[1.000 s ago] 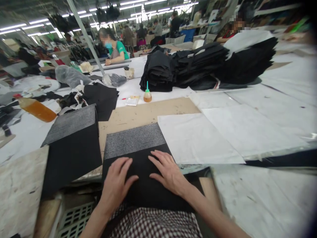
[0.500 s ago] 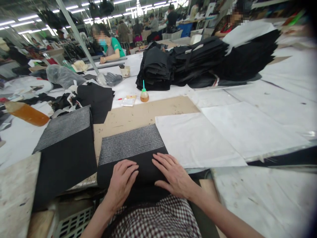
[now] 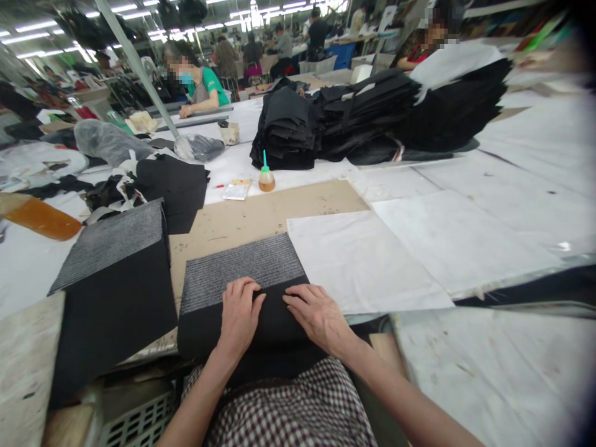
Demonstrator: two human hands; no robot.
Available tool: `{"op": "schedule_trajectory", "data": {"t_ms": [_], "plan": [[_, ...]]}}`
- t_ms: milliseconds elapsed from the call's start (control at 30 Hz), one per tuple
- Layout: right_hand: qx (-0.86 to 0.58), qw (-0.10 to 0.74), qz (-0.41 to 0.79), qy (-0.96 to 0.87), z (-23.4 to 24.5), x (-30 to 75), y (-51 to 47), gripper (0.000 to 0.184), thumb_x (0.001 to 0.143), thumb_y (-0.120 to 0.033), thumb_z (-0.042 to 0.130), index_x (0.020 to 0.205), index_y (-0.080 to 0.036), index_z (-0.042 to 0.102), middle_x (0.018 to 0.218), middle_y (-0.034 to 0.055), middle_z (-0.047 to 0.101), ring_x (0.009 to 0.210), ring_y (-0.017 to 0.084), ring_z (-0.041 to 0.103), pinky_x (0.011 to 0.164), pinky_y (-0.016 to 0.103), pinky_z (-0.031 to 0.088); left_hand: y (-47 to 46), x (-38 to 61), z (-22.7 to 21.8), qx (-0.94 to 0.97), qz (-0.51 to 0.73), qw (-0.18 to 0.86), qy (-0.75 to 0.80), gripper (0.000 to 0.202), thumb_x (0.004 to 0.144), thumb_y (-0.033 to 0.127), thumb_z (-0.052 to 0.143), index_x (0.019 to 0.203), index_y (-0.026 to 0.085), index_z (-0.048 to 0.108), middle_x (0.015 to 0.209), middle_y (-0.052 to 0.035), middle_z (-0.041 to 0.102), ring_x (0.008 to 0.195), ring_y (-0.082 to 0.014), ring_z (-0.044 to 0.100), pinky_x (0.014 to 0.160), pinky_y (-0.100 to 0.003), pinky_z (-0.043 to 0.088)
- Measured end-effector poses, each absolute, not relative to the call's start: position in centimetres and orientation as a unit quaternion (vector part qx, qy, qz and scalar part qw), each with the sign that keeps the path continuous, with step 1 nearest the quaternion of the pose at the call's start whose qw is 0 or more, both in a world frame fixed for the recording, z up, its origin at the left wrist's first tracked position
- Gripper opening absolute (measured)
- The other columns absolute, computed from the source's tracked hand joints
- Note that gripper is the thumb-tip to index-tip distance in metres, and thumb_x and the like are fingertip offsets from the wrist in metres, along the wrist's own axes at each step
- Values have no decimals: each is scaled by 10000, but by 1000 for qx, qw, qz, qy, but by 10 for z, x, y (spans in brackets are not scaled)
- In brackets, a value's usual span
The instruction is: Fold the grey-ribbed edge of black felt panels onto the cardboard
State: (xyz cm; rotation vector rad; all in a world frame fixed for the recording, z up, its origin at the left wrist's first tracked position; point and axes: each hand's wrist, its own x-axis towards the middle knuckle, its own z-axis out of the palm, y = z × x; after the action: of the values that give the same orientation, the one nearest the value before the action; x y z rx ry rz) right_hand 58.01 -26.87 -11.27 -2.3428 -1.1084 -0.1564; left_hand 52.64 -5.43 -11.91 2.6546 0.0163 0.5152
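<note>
In front of me lies a black fabric panel with a grey ribbed strip along its far side; its near part hangs over the table edge toward my lap. My left hand rests on it, fingertips at the seam between strip and black cloth, thumb apart. To the right, my right hand lies on the black part with fingers stretched toward the seam. Neither hand grips anything. A similar stack of panels, black with a grey ribbed strip, lies to the left.
Beige board lies under the panel, white sheets to its right. Beyond stand a small glue bottle and large black fabric bundles. An amber bottle lies at left. A co-worker works across the table.
My left hand has moved forward and slightly right, up to the ribbed strip's edge. My right hand has shifted a little forward and left. The whole view has slid slightly.
</note>
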Motion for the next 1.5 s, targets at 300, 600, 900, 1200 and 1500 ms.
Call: {"op": "schedule_trajectory", "data": {"t_ms": [300,600,900,1200,1500], "plan": [[-872,275,-51,-402,-121,579,-269,262,991,-218,488,1207,-250,633,1207,66,636,1103,242,565,956,442,478,-56,529,-120,965,167,199,24,74,910,256,605,974,234,634,1125,-71,615,1069,-265,520,910,-442,413],[-895,262,-70,-354,-109,583,-267,155,960,-216,539,1103,-194,595,1116,100,604,1024,246,555,882,399,511,-57,519,-113,958,178,211,-73,88,933,153,522,874,206,560,1046,-48,647,1020,-213,567,986,-452,340],[-789,191,-17,-584,-88,620,-228,235,919,-218,616,1151,-197,588,991,50,660,939,218,582,918,404,395,-45,514,-113,959,160,209,-108,170,948,177,517,1118,179,503,1027,-53,658,952,-188,587,996,-421,370],[-836,204,-19,-509,-115,644,-246,223,905,-413,651,980,-213,583,882,14,693,772,196,629,841,381,384,61,471,-103,983,114,136,-38,361,943,374,580,1254,203,518,1037,-55,688,952,-195,620,1009,-417,351],[-819,351,34,-453,-124,646,-254,99,912,-306,656,887,-219,615,879,0,651,869,178,596,873,356,399,111,441,-81,970,213,64,98,345,953,395,530,1239,204,557,862,-29,651,824,-200,614,914,-402,443]]}}
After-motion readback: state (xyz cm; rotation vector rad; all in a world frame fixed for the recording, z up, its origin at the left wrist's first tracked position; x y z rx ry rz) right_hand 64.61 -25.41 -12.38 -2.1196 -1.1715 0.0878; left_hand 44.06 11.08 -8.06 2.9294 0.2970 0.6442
